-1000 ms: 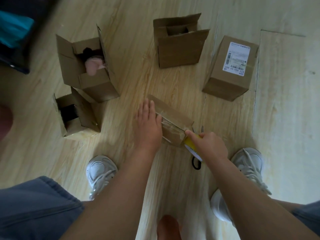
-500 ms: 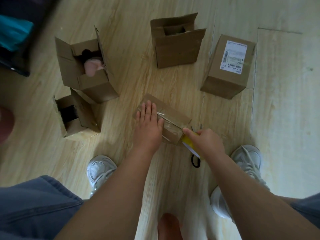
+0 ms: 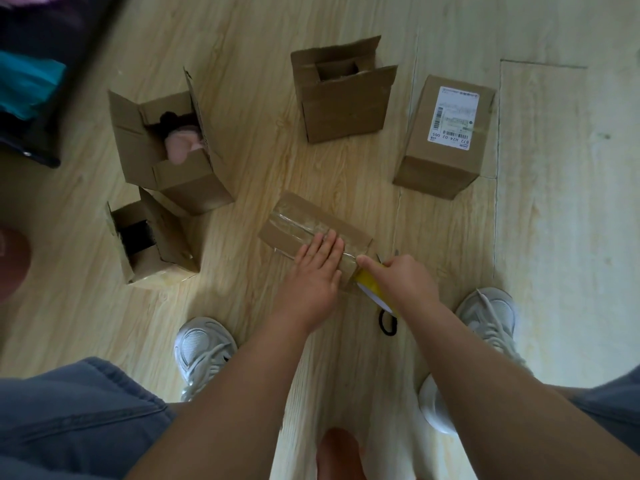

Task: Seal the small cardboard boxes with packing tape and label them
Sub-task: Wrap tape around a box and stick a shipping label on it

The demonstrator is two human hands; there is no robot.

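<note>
A wooden floor (image 3: 554, 237) is seen from above, and every place below is given from the taped box (image 3: 304, 220) lying on it between the person's feet and the other cartons.

Beyond it to the left an open box (image 3: 180, 181) stands with its flaps up; a pink soft thing (image 3: 181, 145) and something dark are held inside. Left of the taped box a lower open box (image 3: 162, 251) is set, with a black object (image 3: 136, 233) in its mouth. Straight beyond, a third open box (image 3: 346, 109) is placed; its contents cannot be made out. Beyond to the right a closed box (image 3: 446, 140) is found, already carrying a white label (image 3: 455, 116).

The taped box's long axis runs from far left to near right, and clear tape is laid along it. The left hand (image 3: 313, 275) is pressed flat on its near end, fingers straight. At the near-right end, just touching the carton, the right hand (image 3: 405, 282) is curled round a yellow tape roll (image 3: 367, 280). The cut is judged to be called for there, at the right hand. Scissors (image 3: 388, 322) lie nearer the person, partly hidden under that wrist.
</note>
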